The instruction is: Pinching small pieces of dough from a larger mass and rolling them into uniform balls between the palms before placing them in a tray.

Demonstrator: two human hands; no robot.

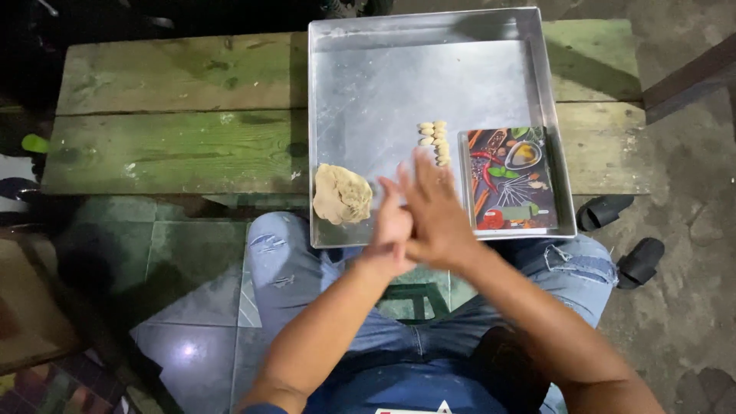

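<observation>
A person sits on a low seat, seen from above, with both bare hands pressed together palm to palm over the near edge of a large square metal baking tray [360, 77]. The left hand [389, 230] lies under and against the right hand [437, 215], fingers straight and blurred. Whether a small piece of dough sits between the palms cannot be told; nothing shows at the edges.

The work in hand appears to be rolling small pieces of dough between the palms. A rough beige lump of dough [342, 195] rests in the tray's near left corner, just left of the hands. Beyond the fingertips, two short rows of small pale shaped dough pieces [434, 141] lie side by side in the middle of the tray. As a judgement, a finished piece would call for a gentle release beside those rows, keeping it apart from its neighbours.

In the tray's near right corner lies a flat rectangular board [510, 180], dark, printed with red chillies, green leaves and a bowl of spices. The tray rests on a worn green-stained wooden bench [176, 123]. Black sandals [621, 234] sit on the concrete floor to the right.
</observation>
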